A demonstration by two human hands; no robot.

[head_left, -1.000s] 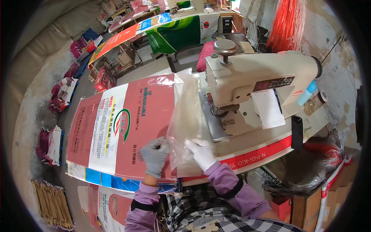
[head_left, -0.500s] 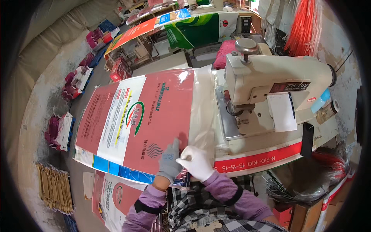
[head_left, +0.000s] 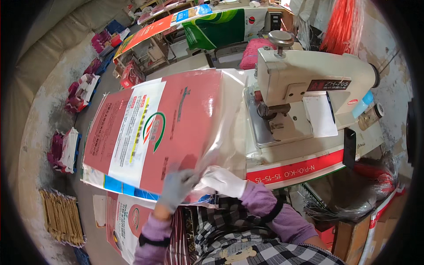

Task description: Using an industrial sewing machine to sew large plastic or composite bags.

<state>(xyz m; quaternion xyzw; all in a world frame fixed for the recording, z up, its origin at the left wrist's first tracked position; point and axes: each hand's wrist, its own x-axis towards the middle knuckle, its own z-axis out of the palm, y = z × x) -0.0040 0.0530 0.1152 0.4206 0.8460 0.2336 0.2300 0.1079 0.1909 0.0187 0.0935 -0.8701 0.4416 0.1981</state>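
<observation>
- At the far left, a bundle of tan folded bags lies on the floor, with a purple-and-white bundle farther up, both well apart from the hands.
- Low beside the table, partly behind the left forearm, is another red-and-white printed sack.
- The red printed sack, with a white panel and a green arc, lies across the table, over a blue-and-white sack that shows along its near edge.
- The left hand, in a grey glove, is at the red sack's near right corner and hides part of it; its fingers are curled, but blur makes it impossible to tell whether they pinch anything.
- Clear plastic film spreads from the red sack's right end, wrinkled and drawn up toward the gloves.
- The right hand, in a white glove, is just beside the left, its fingers bunched together on the near edge of this film.
- A cream sewing machine stands just beyond the film, bounding the space on that side; its steel plate faces the film.
- A white sheet leans against the machine; a red strip runs along the table's front edge.
- At the right are a black object, hanging red strands and a light-blue bottle.
</observation>
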